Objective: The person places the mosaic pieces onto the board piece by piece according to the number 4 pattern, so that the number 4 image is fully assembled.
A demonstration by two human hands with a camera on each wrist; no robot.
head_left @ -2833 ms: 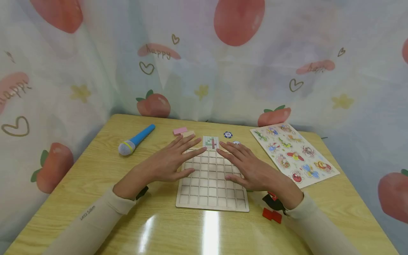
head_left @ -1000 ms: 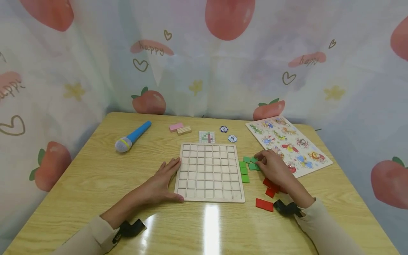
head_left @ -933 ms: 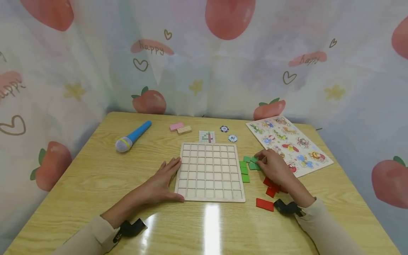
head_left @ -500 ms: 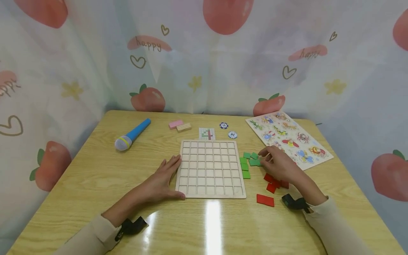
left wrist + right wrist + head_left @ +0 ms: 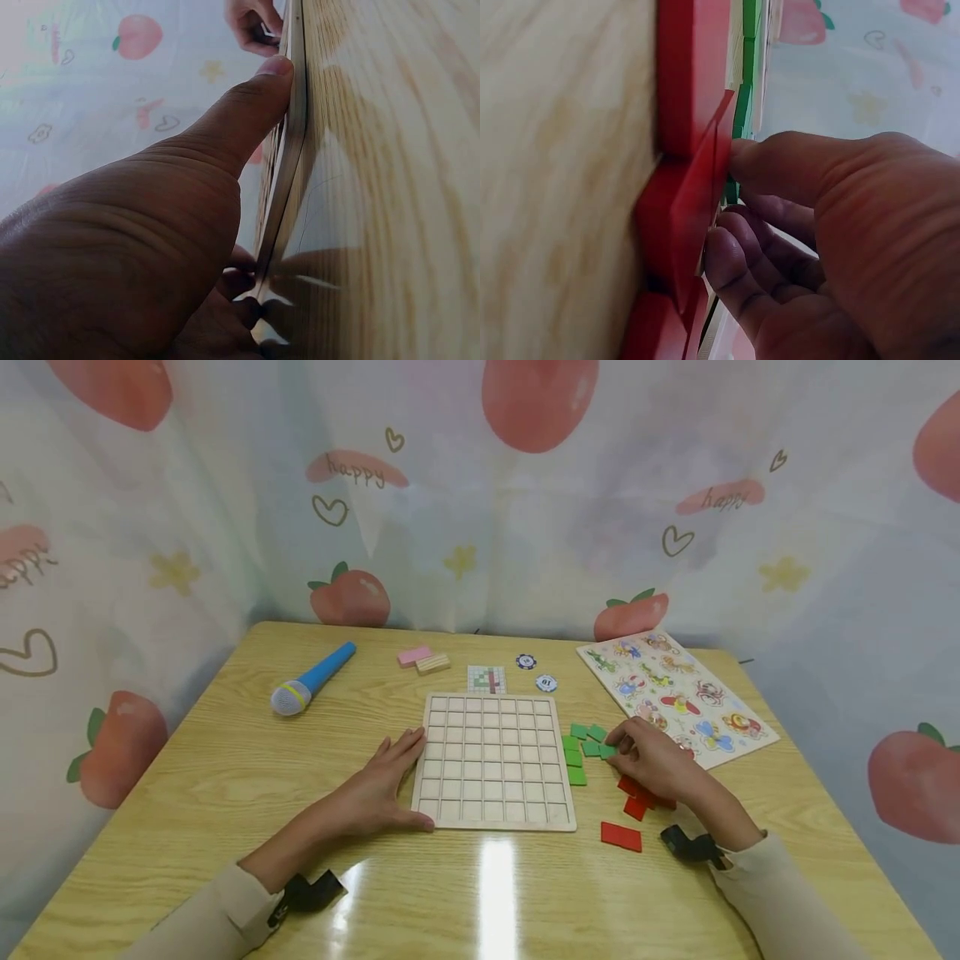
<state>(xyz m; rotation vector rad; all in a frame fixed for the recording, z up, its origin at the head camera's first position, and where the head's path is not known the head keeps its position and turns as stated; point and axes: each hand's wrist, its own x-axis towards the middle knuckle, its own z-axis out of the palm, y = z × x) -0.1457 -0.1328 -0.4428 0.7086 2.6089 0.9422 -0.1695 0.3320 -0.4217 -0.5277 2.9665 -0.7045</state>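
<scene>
A square wooden grid board (image 5: 491,762) lies mid-table with its cells bare. My left hand (image 5: 378,789) rests against its left side with the fingers straight, the thumb at the front corner; in the left wrist view that thumb (image 5: 247,105) presses along the board's edge. To the right of the board are dark green tiles (image 5: 590,749), lighter green tiles (image 5: 575,775) and red tiles (image 5: 621,837). My right hand (image 5: 652,758) bends over the dark green group, thumb and forefinger pinching one tile (image 5: 607,752). In the right wrist view, red tiles (image 5: 694,217) stand close before the fingertips.
A small pattern card (image 5: 487,679) sits behind the board, near two poker chips (image 5: 547,682). Pink and plain wooden blocks (image 5: 432,664) lie to the back left, beside a blue toy microphone (image 5: 315,679). An insect picture puzzle board (image 5: 678,697) occupies the back right.
Both hands have left their place above the board: the left went to its left edge, the right to the green tiles. Lately the right hand has shifted slightly over those tiles.
</scene>
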